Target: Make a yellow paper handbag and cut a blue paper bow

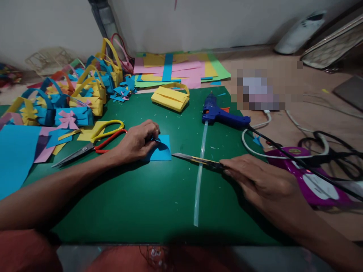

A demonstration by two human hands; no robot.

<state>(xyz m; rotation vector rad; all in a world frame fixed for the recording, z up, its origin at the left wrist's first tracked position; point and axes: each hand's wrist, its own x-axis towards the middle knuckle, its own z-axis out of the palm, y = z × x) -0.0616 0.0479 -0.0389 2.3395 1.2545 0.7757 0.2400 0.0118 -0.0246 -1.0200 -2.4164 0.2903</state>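
Blue paper piece (164, 152): lying mid-board, on the green board (127, 211), its left part hidden from view, its upper part lifting at the fingertips.
Left hand (138, 142): pinching the paper, fingers curling inward.
Right hand (261, 179): gripping a craft knife (195, 159), whose tip is pointing at the paper's right edge; whether they are touching, I cannot tell.
Glue gun (225, 115): resting beyond the knife, its clear glue stick (197, 200) passing beneath the blade.
Finished-looking bags (74, 118): crowding the left, several already wearing paper flowers.
Yellow bag (170, 99): sitting near the board's far edge, folded and handled, showing no flower from where I am standing.
Work on the board: running well along for the bags, I judge, while the blue piece is seemingly awaiting most of its shaping.
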